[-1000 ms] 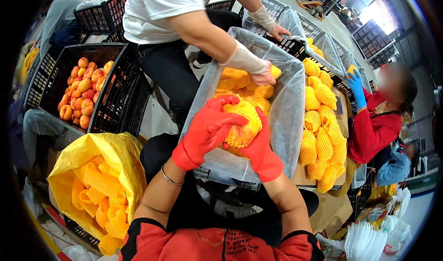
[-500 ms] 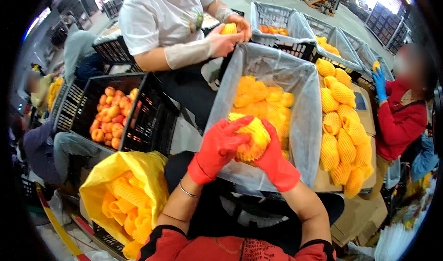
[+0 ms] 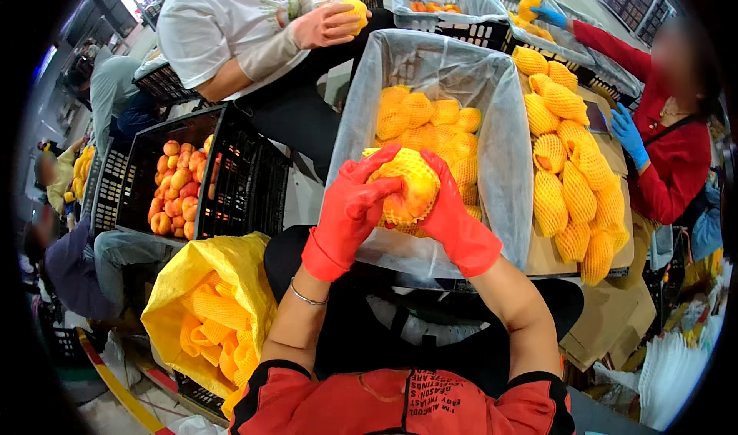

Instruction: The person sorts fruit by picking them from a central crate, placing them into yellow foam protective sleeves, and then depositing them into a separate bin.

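Both my hands are in red rubber gloves. My left hand (image 3: 350, 212) and my right hand (image 3: 453, 220) are closed round a peach (image 3: 412, 193) in a yellow foam net sleeve, its orange skin partly showing. They hold it over the near half of a plastic-lined crate (image 3: 500, 166), where many sleeved peaches (image 3: 417, 110) lie. Right of that crate more sleeved peaches (image 3: 578, 193) are heaped on cardboard (image 3: 616, 258). At my lower left stands a yellow sack (image 3: 171, 296) of loose foam sleeves (image 3: 214, 304).
A black crate (image 3: 231, 139) of bare peaches (image 3: 181, 178) stands left. Opposite, a co-worker in white (image 3: 219, 27) holds a yellow piece of fruit (image 3: 355, 13). Another in red with blue gloves (image 3: 673, 158) reaches into lined crates (image 3: 553, 58) at back right. More people (image 3: 92, 273) sit at far left.
My hands keep the peach, slightly higher in view than half a second ago. The co-worker opposite has lifted fruit out of the middle crate. The red-sleeved co-worker's arm now reaches into a back crate.
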`<state>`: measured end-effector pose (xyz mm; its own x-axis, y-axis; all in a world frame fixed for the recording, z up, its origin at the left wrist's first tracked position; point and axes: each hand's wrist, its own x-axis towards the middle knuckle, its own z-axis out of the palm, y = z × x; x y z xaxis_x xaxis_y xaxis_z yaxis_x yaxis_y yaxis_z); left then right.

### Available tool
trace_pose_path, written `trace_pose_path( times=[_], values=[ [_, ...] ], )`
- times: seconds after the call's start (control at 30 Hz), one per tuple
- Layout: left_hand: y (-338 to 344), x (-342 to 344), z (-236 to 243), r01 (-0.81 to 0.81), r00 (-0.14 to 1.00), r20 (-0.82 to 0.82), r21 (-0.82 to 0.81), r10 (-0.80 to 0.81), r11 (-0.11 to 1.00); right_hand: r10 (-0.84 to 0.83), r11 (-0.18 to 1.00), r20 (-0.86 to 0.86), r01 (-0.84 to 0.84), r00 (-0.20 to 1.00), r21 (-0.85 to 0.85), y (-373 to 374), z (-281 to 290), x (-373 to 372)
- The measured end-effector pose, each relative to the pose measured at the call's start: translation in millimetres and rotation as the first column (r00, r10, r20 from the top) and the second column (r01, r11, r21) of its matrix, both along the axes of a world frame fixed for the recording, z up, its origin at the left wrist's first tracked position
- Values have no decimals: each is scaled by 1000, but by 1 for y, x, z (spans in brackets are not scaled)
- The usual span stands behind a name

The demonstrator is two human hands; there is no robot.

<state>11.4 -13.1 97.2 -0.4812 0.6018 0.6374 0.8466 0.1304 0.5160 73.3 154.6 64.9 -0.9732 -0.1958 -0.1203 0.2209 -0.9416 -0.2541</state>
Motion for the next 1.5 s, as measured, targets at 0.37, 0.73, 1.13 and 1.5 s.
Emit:
trace_pose_path(
  times=[0.37, 0.73, 1.13, 1.5],
  values=[
    [-5, -4, -6, -86, 968, 251, 244, 22, 966, 33, 998, -167, -41, 985, -44, 0, -10, -9],
    [-1, 12, -38, -162, 987, -30, -31, 161, 986, -307, 910, -87, 319, 948, 263, -5, -14, -10],
    [38, 23, -48, -178, 973, 148, 7, 175, 984, -320, 928, -20, 318, 947, 193, 25, -44, -26],
    [-1, 9, -28, -165, -198, 431, 871, -881, 463, -453, 860, -177, 480, 874, 171, 31, -25, -21]
  ],
)
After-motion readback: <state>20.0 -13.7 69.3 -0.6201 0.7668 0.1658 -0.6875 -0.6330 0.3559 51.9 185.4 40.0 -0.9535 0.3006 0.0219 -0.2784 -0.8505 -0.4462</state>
